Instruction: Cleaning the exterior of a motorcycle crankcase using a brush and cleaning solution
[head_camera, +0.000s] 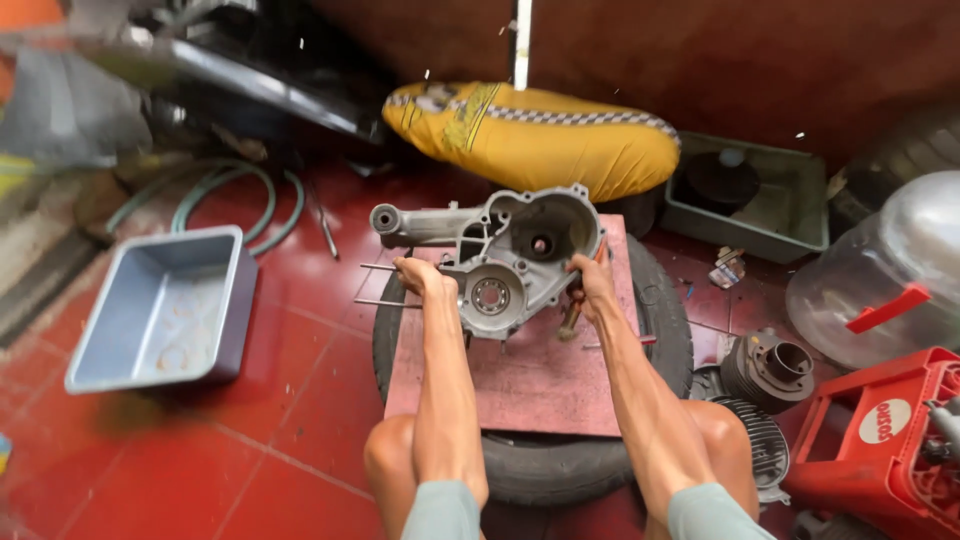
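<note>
A person crouches over a grey metal engine casing (505, 250) that rests on a reddish board (530, 380) laid across a black tyre (665, 330) on the red tiled floor (250, 440). The left hand (420, 277) is clenched around the casing's left edge, beside two thin metal studs (380, 285) that jut out sideways from it. The right hand (592, 282) grips the casing's right rim, fingers (578, 265) curled over the edge; a wooden-handled tool (571, 318) stands just below that hand, though whether the hand also holds it cannot be told. The casing lies flat with its open side up, a round bearing seat (491, 296) near its lower middle and a long arm (420, 222) reaching left. Both bare knees frame the lower edge of the board.

To the left, a grey plastic tub (215, 300) sits on the floor, with a green hose (215, 195) coiled behind it. Behind the casing lies a yellow seat cushion (540, 140) with a chequered trim. To the right stand a grey-green tray (790, 215), a finned engine cylinder (768, 368), a red plastic crate (880, 440) and a clear domed cover (900, 260) with a red strip on it.
</note>
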